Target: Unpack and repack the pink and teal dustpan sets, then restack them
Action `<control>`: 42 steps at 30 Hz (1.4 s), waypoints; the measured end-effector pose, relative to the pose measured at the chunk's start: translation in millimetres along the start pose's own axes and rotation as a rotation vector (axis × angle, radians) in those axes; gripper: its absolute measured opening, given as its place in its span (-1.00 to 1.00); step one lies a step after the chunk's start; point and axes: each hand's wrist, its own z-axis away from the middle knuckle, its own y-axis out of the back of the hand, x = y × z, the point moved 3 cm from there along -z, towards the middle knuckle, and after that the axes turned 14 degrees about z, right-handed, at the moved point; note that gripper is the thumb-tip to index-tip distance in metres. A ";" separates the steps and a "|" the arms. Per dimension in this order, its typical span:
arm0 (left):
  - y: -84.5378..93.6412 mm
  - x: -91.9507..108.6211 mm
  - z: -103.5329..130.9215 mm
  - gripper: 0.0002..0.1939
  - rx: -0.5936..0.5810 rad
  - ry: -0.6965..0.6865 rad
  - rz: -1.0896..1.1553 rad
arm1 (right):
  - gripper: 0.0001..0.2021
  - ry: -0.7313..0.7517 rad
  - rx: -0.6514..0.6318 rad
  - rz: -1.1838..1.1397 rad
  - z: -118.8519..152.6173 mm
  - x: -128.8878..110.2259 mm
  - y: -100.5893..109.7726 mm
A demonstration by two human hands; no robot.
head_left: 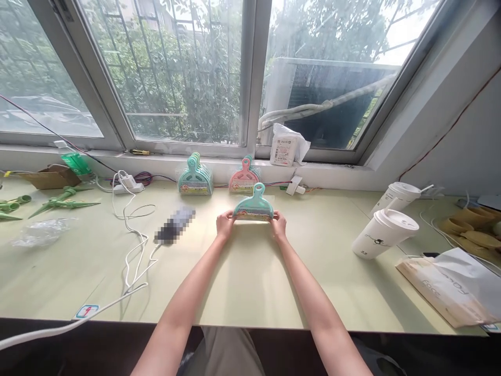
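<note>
My left hand (225, 223) and my right hand (279, 224) each grip one lower corner of a small teal dustpan set (254, 204), holding it upright on the pale green table (250, 282). Both arms reach straight out from the near edge. Behind it, against the windowsill, stand a stack of teal dustpan sets (195, 177) and a stack with a pink one in front (244, 178).
Two white lidded cups (385, 234) stand at the right, with a paper bag (450, 290) nearer me. A white cable (133, 245) and a blurred object (174, 224) lie left of my hands. Green plastic pieces (58, 201) and a cardboard box (49, 176) sit far left.
</note>
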 end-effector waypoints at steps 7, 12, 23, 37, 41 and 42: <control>-4.7 -31.0 -73.0 -0.85 0.006 0.033 -0.073 | -0.77 0.104 0.094 0.212 -59.0 3.2 -43.8; -6.4 -57.2 -126.8 -0.73 0.027 0.022 -0.104 | -0.71 0.165 0.157 0.338 -108.9 9.5 -80.7; -30.6 -86.4 -202.7 -0.32 -0.064 -0.103 0.030 | -0.27 0.209 0.029 0.263 -158.0 29.4 -139.3; -30.1 -85.5 -174.1 -0.06 -0.001 -0.067 -0.050 | -0.08 0.228 0.235 0.430 -139.6 16.4 -110.1; -28.4 -76.0 -147.9 -0.05 0.084 -0.099 -0.015 | -0.25 0.360 0.380 0.467 -92.7 -25.7 -88.7; -24.5 -71.8 -139.5 -0.10 0.154 -0.133 -0.009 | -0.33 0.416 0.410 0.434 -75.8 -39.9 -83.1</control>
